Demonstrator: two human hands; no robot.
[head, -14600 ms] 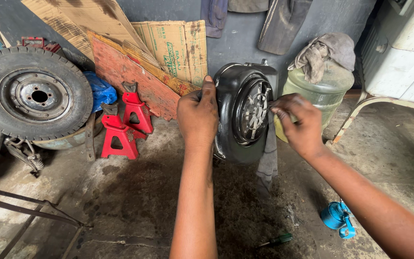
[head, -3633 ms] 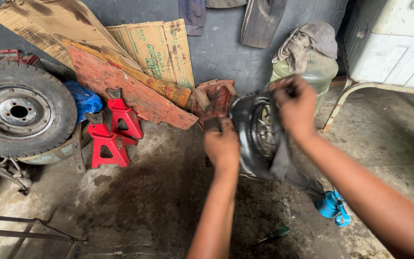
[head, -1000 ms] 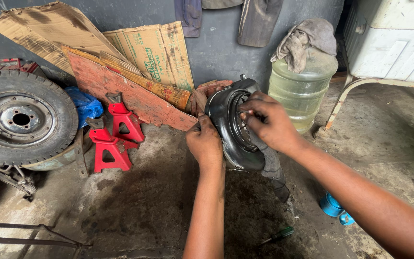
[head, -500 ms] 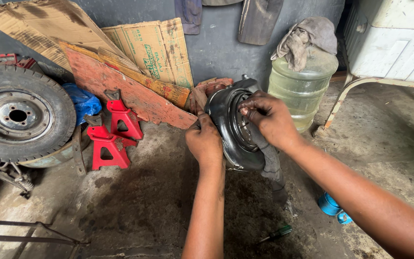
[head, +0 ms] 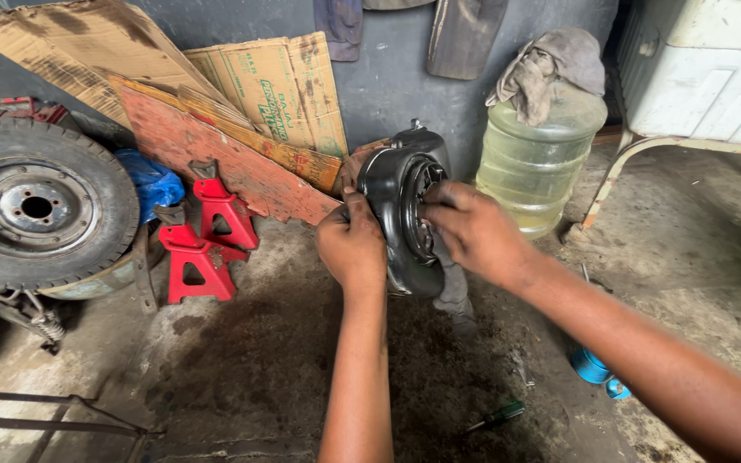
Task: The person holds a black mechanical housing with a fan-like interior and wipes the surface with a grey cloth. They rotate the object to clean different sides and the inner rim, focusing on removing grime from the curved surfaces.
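Head view: wheel [head: 36, 210] and red jack stands [head: 207, 240] sit left. My left hand [head: 352, 244] grips the black fan cover's [head: 396, 214] rim, steadying it upright above the floor; my right hand [head: 473, 231] presses fingers into its centre. Water jug [head: 538, 163] right.

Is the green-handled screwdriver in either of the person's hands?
No, the screwdriver lies on the floor while both hands grip the black housing.

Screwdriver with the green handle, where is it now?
The screwdriver lies on the stained floor, lower middle of the head view, under the right forearm and left of the blue can.
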